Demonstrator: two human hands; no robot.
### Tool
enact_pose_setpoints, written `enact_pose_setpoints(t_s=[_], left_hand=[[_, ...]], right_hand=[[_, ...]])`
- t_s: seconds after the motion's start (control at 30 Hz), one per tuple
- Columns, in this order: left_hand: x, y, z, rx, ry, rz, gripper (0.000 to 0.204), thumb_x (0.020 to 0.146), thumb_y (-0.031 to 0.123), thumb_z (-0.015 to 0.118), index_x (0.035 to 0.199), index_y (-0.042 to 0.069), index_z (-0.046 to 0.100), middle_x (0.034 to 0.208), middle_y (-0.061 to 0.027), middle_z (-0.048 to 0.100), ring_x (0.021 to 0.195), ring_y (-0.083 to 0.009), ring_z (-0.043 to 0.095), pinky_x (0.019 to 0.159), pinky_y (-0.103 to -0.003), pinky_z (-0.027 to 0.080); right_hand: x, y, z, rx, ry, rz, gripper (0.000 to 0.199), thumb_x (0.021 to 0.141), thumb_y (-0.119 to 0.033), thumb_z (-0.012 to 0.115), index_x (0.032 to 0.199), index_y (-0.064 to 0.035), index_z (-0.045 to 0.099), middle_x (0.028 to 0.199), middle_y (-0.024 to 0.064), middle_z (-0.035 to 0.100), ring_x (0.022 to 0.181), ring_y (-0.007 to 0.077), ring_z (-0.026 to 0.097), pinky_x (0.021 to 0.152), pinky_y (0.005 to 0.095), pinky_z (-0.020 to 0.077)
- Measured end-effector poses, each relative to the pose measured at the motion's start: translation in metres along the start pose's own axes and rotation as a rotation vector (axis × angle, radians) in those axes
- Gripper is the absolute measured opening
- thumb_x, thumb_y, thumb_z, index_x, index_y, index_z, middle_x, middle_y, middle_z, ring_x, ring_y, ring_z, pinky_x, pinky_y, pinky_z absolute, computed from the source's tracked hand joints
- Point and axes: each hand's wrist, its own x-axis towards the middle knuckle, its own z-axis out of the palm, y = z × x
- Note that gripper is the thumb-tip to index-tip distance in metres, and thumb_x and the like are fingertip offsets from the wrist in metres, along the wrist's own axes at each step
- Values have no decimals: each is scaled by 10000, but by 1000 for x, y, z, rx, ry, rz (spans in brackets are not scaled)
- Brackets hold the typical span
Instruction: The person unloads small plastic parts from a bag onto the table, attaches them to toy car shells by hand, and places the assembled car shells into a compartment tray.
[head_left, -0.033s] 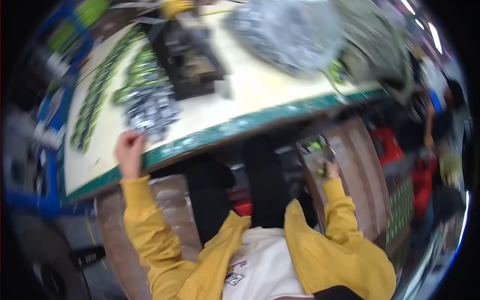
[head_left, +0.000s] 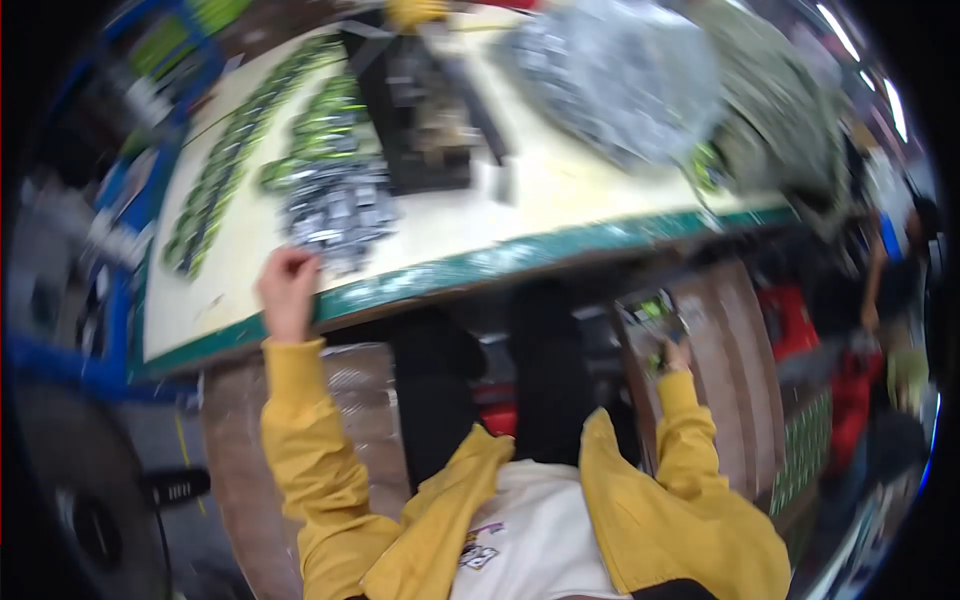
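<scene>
My left hand (head_left: 288,290) is over the table's near left edge, beside a pile of small grey-silver parts (head_left: 338,212). Its fingers are curled together; whatever is in them, if anything, cannot be made out. Bright green pieces (head_left: 325,125) lie just behind the pile, and a long row of green and dark pieces (head_left: 240,145) stretches along the left. Below the table's front, to the right, my right hand (head_left: 677,356) reaches into a brown box (head_left: 715,340) by some green and shiny pieces (head_left: 652,306). Blur hides its fingers.
A dark metal fixture (head_left: 425,130) stands mid-table. Farther right are a translucent plastic bag of grey things (head_left: 610,85) and olive cloth (head_left: 765,100). Another brown box (head_left: 365,400) is under the left side. Blue framing (head_left: 70,370) borders the left; people (head_left: 895,240) are at far right.
The whole view has shifted, so the table and both hands appear farther right. My hands keep nearly the same places beside the grey pile and at the box.
</scene>
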Motion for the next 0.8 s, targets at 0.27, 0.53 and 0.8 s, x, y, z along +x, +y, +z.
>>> enact_pose_setpoints(t_s=[0.27,0.53,0.8], left_hand=[[38,-23,-69,-136,23,-57,134,715,127,637,771,8,616,697,-63,623,607,-110,558,573,-219,429],[168,-206,-166,317,443,-182,243,767,248,549,834,15,538,823,-153,588,794,-268,566,694,-345,428],[155,-254,-157,-16,578,-115,224,839,256,465,819,36,432,799,-80,622,692,-199,537,672,-305,415]], right_hand=[[26,22,60,-533,532,54,762,669,-425,643,1272,-124,289,1306,184,248,1186,335,286,937,428,321],[-1,8,32,-475,467,-268,653,716,-332,610,1252,-76,338,1281,226,293,1198,353,269,984,411,256],[-166,-104,77,-44,-117,-829,299,747,28,475,1045,9,500,1045,148,527,992,261,491,884,325,354]])
